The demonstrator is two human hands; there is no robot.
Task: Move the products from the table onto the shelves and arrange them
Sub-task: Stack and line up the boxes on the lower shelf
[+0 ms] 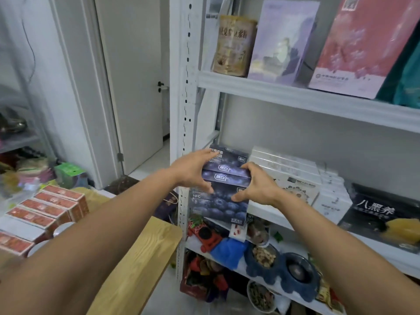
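While pressed between both hands (227, 178): dark blueberry-printed boxes (219, 198), stacked.

1. Two dark blue blueberry boxes (223, 178) sit stacked at the left end of the middle shelf (268, 212), right beside the white shelf post. The lower box shows a front face printed with blueberries and the letters NFC; its front hangs slightly past the shelf edge. The upper box lies flat on top, with a white logo on its front edge.
2. Both boxes are gripped from the two sides by bare hands.
3. A row of red-topped boxes (45, 208) lies on the table (141, 258), well to the left of the shelf, packed side by side with their printed tops facing up.
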